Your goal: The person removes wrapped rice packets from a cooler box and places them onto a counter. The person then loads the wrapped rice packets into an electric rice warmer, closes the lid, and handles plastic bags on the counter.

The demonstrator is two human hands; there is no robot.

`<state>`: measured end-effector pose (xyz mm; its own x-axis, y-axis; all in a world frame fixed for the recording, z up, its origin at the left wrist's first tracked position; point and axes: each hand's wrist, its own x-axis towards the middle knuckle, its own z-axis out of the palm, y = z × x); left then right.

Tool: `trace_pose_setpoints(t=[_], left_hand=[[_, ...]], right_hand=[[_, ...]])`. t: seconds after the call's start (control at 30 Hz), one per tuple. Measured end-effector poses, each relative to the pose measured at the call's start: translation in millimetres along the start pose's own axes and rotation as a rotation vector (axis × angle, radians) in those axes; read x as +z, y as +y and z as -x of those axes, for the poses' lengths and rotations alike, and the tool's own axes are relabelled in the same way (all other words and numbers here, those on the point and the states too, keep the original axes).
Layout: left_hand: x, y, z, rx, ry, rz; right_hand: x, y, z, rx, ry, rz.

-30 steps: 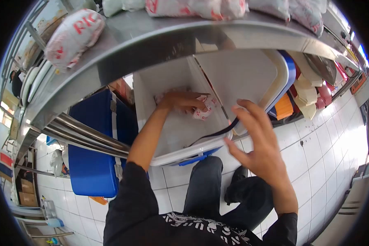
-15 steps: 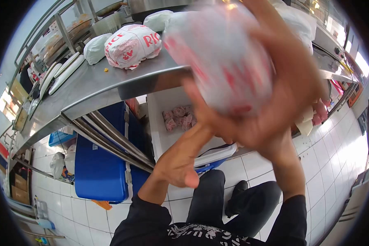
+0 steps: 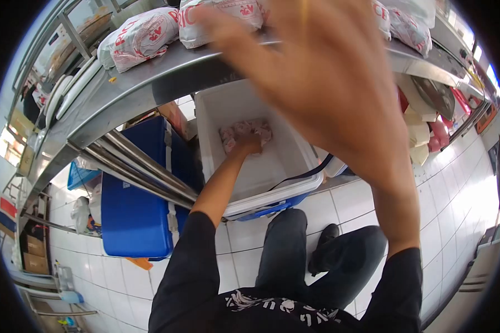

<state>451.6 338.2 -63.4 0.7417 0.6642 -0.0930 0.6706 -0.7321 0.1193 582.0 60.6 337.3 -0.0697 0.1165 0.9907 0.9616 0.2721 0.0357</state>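
Observation:
My left hand reaches down into an open white-lined cooler box. Its fingers are curled on one of several small wrapped packets, white with pink-red print, lying at the bottom; part of that packet is hidden. Close to the camera, blurred, my right hand is raised with the thumb spread out to the left and nothing visible in it; its other fingertips run past the top edge. Behind it, larger plastic-wrapped bundles with red "RICE" lettering line the steel counter.
Left of the open cooler stands a closed blue cooler, with steel bars slanting between them. White plates are stacked at the counter's left. Pink and cream containers sit under the right side. White floor tiles surround my legs.
The large wrapped bundle has left my hands. My left hand has moved down into the cooler. My right hand has opened and stays high. More printed bundles show along the counter.

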Motion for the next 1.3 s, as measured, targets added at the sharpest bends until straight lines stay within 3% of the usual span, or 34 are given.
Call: trace_pose_setpoints(t=[0.17,0.33,0.4,0.5,0.6,0.7,0.8,0.87,0.9,0.93,0.97,1.0,1.07,1.1,1.17,1.3], left_hand=[[46.4,-7.5,-20.9,-0.155,-0.114,0.048],[86.7,-3.3,-38.2,-0.342,-0.183,0.292],[92.8,-6.1,-46.9,-0.408,-0.063,0.412],[100.9,-5.2,-36.4,-0.223,0.079,0.163],[109.8,-25.1,-34.7,-0.027,0.026,0.170],[33.8,1.3,-16.1,-0.287,-0.423,0.631],[37.3,-55.5,-24.2,0.685,-0.490,0.312],[-11.7,-19.1,9.3,0.353,-0.587,0.747],[-45.7,-0.7,21.9,0.252,-0.597,0.972],[-79.9,17.8,34.5,0.153,-0.594,1.199],[-101.9,33.2,51.2,0.122,-0.582,1.445],[-120.5,47.8,72.5,0.090,-0.580,1.691],[-156.3,81.7,124.6,0.201,-0.262,1.736],[-172.9,96.7,146.5,0.258,-0.101,1.753],[-197.3,121.1,182.2,0.313,0.000,1.739],[-225.1,141.0,223.4,0.381,0.240,1.662]], right_hand=[[-0.1,18.2,18.7,-0.037,0.061,0.093],[8.9,26.3,23.1,-0.060,0.085,0.118],[10.2,28.2,23.3,-0.065,0.103,0.126],[9.9,28.8,22.0,-0.077,0.129,0.142],[12.0,31.2,15.9,-0.087,0.153,0.164],[14.5,29.4,8.4,-0.090,0.174,0.174],[9.2,24.2,9.5,-0.087,0.217,0.076],[-3.9,44.3,26.8,-0.074,0.102,-0.027],[-5.1,35.2,43.9,0.022,0.221,-0.268],[-16.4,23.5,69.2,0.012,0.192,-0.292],[-27.8,11.9,94.4,0.002,0.163,-0.316],[-32.8,-2.2,105.6,-0.059,-0.090,-0.294],[-30.4,-28.9,123.5,-0.046,-0.444,-0.264],[-27.2,-32.7,131.9,-0.077,-0.483,-0.259],[-20.6,-37.6,145.9,-0.128,-0.568,-0.259],[-19.9,-36.0,134.9,-0.273,-0.383,-0.287]])
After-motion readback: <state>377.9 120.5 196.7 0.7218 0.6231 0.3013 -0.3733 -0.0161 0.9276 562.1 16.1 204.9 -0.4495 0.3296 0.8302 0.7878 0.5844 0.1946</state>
